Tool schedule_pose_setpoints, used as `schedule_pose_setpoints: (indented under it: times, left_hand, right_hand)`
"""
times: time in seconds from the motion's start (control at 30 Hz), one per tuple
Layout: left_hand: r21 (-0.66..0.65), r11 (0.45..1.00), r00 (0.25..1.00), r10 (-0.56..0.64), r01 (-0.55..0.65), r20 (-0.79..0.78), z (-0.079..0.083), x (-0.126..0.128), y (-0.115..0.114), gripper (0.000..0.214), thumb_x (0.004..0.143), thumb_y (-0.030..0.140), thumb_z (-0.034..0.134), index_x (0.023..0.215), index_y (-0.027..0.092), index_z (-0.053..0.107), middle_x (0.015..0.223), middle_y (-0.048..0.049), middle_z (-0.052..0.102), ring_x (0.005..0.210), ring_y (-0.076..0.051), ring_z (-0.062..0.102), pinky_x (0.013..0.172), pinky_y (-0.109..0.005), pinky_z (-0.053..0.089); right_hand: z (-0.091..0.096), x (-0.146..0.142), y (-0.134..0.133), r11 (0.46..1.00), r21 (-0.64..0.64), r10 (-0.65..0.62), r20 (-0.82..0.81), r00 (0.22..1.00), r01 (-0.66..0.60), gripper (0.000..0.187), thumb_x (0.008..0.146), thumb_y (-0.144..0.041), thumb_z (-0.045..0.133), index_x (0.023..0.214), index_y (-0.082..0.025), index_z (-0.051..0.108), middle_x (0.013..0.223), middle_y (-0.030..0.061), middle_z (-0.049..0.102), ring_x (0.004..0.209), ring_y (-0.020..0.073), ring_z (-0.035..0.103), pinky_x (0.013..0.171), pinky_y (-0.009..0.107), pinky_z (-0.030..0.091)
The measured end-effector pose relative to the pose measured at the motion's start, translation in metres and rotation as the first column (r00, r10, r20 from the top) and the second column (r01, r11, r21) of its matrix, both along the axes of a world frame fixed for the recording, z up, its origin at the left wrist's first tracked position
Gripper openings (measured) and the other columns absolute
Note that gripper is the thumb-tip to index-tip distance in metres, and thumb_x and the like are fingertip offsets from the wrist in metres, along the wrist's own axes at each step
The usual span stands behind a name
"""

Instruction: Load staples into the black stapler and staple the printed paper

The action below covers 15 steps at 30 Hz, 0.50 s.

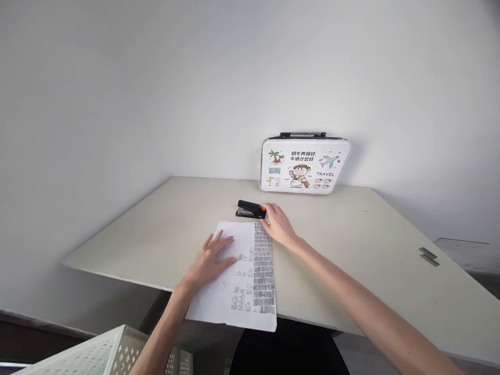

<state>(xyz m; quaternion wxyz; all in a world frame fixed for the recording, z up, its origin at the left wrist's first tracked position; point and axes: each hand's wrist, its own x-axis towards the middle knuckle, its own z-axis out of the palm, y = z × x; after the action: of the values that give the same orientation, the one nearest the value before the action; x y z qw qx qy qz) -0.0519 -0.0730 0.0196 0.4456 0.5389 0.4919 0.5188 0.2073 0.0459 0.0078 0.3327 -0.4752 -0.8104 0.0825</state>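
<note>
A printed sheet of paper (242,291) lies on the table, its lower edge jutting past the table's front edge. Its right side carries a dense dark-printed column. My left hand (211,258) rests flat on the paper's left half, fingers spread. Just beyond the top of the sheet stands a black stapler (250,209) with an orange patch, its front jaw pointing left and slightly apart. My right hand (279,225) has thumb and fingers around the stapler's right end; some of the fingertips are hidden behind it.
A white case (307,166) with cartoon prints leans against the wall behind the stapler. Two short grey strips (429,256) lie near the right edge of the table (156,229). Below the front left edge is a white perforated basket (117,349).
</note>
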Motion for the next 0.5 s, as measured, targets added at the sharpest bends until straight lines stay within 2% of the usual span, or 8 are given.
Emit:
schedule_pose_setpoints:
  times: [0.07,0.13,0.2,0.23,0.3,0.5]
  left_hand:
    - [-0.010,1.000,0.965,-0.003,0.000,-0.263,-0.001,-0.004,0.000,0.039,0.071,0.026,0.089,0.107,0.029,0.077,0.142,-0.0057,0.065,0.158,-0.031,0.020,0.127,-0.047,0.023]
    - [-0.015,0.999,0.816,-0.049,0.049,-0.577,-0.003,-0.008,0.001,0.050,0.078,0.042,0.084,0.125,0.035,0.072,0.156,0.0008,0.052,0.157,-0.034,0.023,0.125,-0.053,0.026]
    - [-0.021,0.995,0.662,-0.083,0.101,-0.745,-0.004,-0.011,0.002,0.053,0.087,0.051,0.073,0.138,0.039,0.063,0.161,0.0036,0.046,0.154,-0.033,0.032,0.123,-0.053,0.032]
    - [-0.015,0.993,0.620,-0.084,0.116,-0.780,-0.005,-0.012,0.002,0.053,0.090,0.053,0.069,0.140,0.040,0.061,0.161,0.0038,0.045,0.153,-0.032,0.035,0.122,-0.052,0.035]
    - [0.005,0.991,0.587,-0.077,0.136,-0.806,-0.005,-0.012,0.002,0.052,0.092,0.053,0.065,0.141,0.039,0.059,0.161,0.0035,0.046,0.151,-0.030,0.038,0.122,-0.049,0.036]
    - [0.040,0.984,0.581,-0.069,0.172,-0.811,-0.004,-0.013,0.002,0.046,0.093,0.051,0.065,0.137,0.035,0.062,0.156,0.0021,0.052,0.151,-0.028,0.038,0.123,-0.048,0.035]
  right_hand:
    - [-0.005,-0.012,0.010,1.000,-0.003,0.003,0.054,0.999,-0.003,0.054,0.094,-0.016,0.061,0.145,-0.019,0.044,0.143,0.0174,0.054,0.129,0.0332,0.054,0.108,0.049,0.046]
    - [-0.008,-0.020,0.018,1.000,-0.012,-0.010,0.097,0.995,0.011,0.056,0.094,-0.016,0.063,0.147,-0.018,0.043,0.143,0.0182,0.054,0.128,0.0334,0.055,0.107,0.048,0.045]
    - [-0.010,-0.025,0.026,0.999,-0.026,-0.033,0.127,0.991,0.037,0.054,0.095,-0.017,0.063,0.146,-0.017,0.044,0.138,0.0192,0.057,0.124,0.0331,0.058,0.105,0.048,0.046]
    - [-0.010,-0.027,0.030,0.998,-0.035,-0.045,0.137,0.990,0.051,0.051,0.096,-0.017,0.062,0.144,-0.016,0.046,0.134,0.0193,0.060,0.122,0.0328,0.059,0.103,0.047,0.046]
    - [-0.010,-0.031,0.038,0.995,-0.056,-0.070,0.145,0.987,0.078,0.043,0.097,-0.017,0.062,0.138,-0.017,0.050,0.126,0.0184,0.064,0.116,0.0318,0.063,0.099,0.045,0.048]
    - [-0.005,-0.034,0.042,0.990,-0.072,-0.115,0.053,0.992,0.119,0.029,0.095,-0.018,0.065,0.123,-0.022,0.058,0.120,0.0120,0.069,0.103,0.0276,0.068,0.083,0.036,0.052]
